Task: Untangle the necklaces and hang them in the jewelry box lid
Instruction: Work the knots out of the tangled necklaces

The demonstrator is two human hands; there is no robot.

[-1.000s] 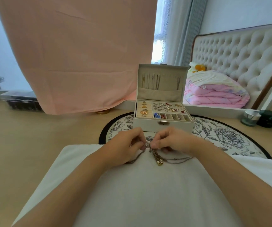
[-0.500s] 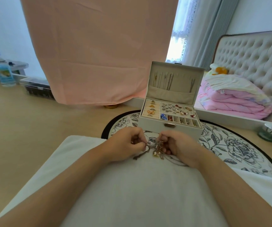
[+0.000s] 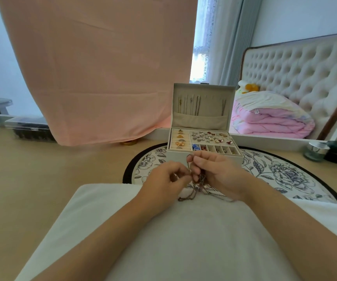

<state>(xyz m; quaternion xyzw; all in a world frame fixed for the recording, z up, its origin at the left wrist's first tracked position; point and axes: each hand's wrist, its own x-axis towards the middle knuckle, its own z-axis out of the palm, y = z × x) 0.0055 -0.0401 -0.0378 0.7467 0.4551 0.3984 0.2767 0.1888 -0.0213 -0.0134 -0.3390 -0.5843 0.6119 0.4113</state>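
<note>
Two hands on the necklaces [image 3: 199, 182], both gripping, held at the far edge of the white cushion [image 3: 184, 230] that covers the lap. Left hand [image 3: 163, 179]: fingers curled in, thumb and forefinger pinching a strand on the left side of the knot. Right hand [image 3: 220, 175]: thumb and forefinger pinch a small loop of chain lifted above the knot, other fingers curled round the bunched part below it. Hands just beside each other, knot between them. Loose ends trail down from the knot and lie on the cushion; cannot tell how many necklaces are in the bundle. Jewelry box [image 3: 176, 156] sits just beyond the hands on a round floral rug [image 3: 285, 175], open, lid [image 3: 204, 86] upright. Several thin chains [image 3: 196, 106] hang in a row inside the lid, most left of centre, one pair to the right, lower ends going behind the fabric pocket across the lid's bottom. Tray: gold pieces in the left column, small earrings and studs in the big rear compartment, narrow slots along the front with blue beads in the leftmost. Behind: pink sheet [image 3: 102, 67] hanging close to the floor, tufted headboard [image 3: 295, 67] and folded pink quilt [image 3: 271, 120] on the right, glass jar [image 3: 315, 152] on the floor far right, clear plastic bin [image 3: 30, 128] far left.
</note>
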